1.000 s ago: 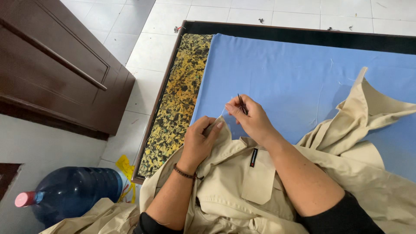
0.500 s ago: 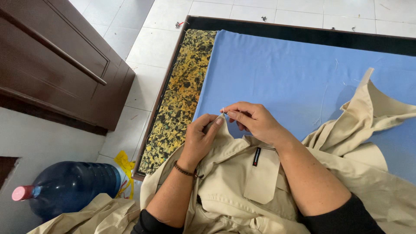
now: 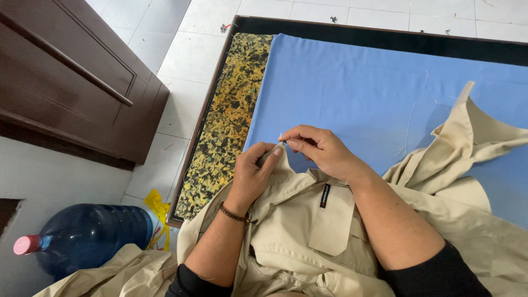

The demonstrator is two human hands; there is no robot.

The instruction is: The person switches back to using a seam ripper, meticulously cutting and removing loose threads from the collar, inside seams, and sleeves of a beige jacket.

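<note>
We have both hands together at the top corner of the beige shirt [image 3: 297,231]. Our left hand [image 3: 254,175] is curled shut on that corner, thumb and fingers bunching the cloth just below its tip. Our right hand [image 3: 322,149] is closed in a pinch directly beside it, thumb and forefinger meeting on something fine and pale, a bit of thread [image 3: 281,137] by the look of it, though it is too small for us to be sure. The two pinches nearly touch, the right one just above and to the right of the left, so the right is the nearer to the thread.

From that point the shirt runs back toward our body, its long axis going from the hands down to our lap, with a flapped chest pocket [image 3: 331,220] under our right forearm. More of the beige cloth spreads to the right over the blue cloth [image 3: 363,88] of the work surface. A speckled yellow foam edge [image 3: 231,110] borders it on the left. Farther left lie the white tiled floor [image 3: 181,66], a dark wooden cabinet [image 3: 66,82] and a blue water jug [image 3: 88,236].
</note>
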